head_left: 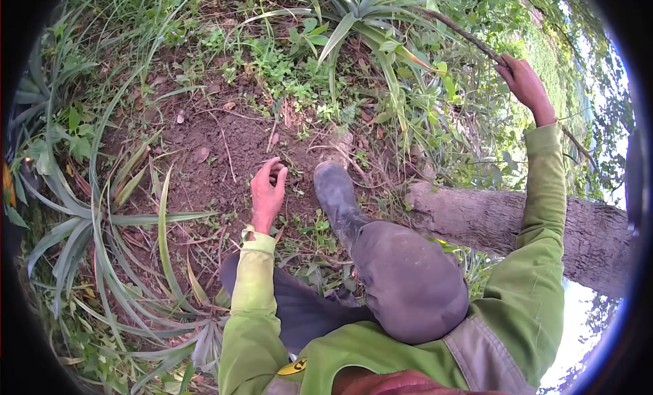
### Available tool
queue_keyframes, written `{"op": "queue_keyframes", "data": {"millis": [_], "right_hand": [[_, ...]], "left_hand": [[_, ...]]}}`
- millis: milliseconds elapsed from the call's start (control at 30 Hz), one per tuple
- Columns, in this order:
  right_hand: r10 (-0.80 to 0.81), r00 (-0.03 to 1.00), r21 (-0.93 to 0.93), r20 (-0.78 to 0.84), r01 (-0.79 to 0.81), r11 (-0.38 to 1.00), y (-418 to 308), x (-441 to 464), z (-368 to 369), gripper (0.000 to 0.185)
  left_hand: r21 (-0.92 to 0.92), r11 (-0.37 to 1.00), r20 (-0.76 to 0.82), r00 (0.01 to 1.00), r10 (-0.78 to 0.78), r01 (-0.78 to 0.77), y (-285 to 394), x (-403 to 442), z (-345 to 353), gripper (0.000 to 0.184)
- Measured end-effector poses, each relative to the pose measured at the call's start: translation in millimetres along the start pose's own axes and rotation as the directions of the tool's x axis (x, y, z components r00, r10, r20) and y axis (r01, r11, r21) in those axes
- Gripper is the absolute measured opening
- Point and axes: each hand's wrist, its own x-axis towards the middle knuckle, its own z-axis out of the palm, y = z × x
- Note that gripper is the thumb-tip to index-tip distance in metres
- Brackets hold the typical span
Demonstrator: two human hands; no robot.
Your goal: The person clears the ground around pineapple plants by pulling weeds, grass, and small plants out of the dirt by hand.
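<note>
My left hand [267, 191] hangs above the bare brown soil [204, 153], its fingers loosely curved and apart, with nothing in them. At the upper right my right hand [522, 83] is closed round a thin dark branch [469, 36]. The branch runs from the top middle down past the wrist to the right. A spiky long-leaved plant [364, 11] stands at the top, left of my right hand. My dark boot [335, 191] rests on the ground, to the right of my left hand.
A thick tree trunk [490, 218] slants across the right side, beneath my right arm. Large spiky plants [85, 215] spread over the left side. Low green weeds [275, 65], dry twigs and fallen leaves lie about the soil. Dense foliage borders the right.
</note>
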Motion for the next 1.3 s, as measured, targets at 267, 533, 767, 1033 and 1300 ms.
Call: {"op": "queue_keyframes", "data": {"millis": [267, 533, 767, 1033, 1300], "right_hand": [[0.355, 0.934, -0.479, -0.045, -0.332, 0.813, 204, 65, 21, 0.056], [0.074, 0.997, 0.318, 0.013, -0.075, 0.945, -102, 39, 136, 0.054], [-0.252, 0.923, 0.223, 0.29, 0.191, 0.956, -248, 24, 281, 0.042], [0.163, 0.928, 0.044, 0.335, -0.188, 0.981, -249, 47, 374, 0.049], [-0.236, 0.971, -0.082, -0.036, 0.232, 0.969, -249, 59, 376, 0.039]], "left_hand": [[-0.009, 1.0, 0.004, 1.0, -0.013, 0.013, -4, -1, 3, 0.034], [0.001, 1.0, 0.021, 0.999, -0.026, 0.026, -5, 2, 0, 0.034], [-0.013, 0.998, 0.026, 0.998, -0.064, 0.064, -2, 4, 1, 0.034], [0.034, 0.999, 0.03, 0.999, -0.042, 0.041, -7, 6, 7, 0.035], [0.039, 0.997, 0.031, 0.998, -0.063, 0.062, -3, 7, 8, 0.035]]}}
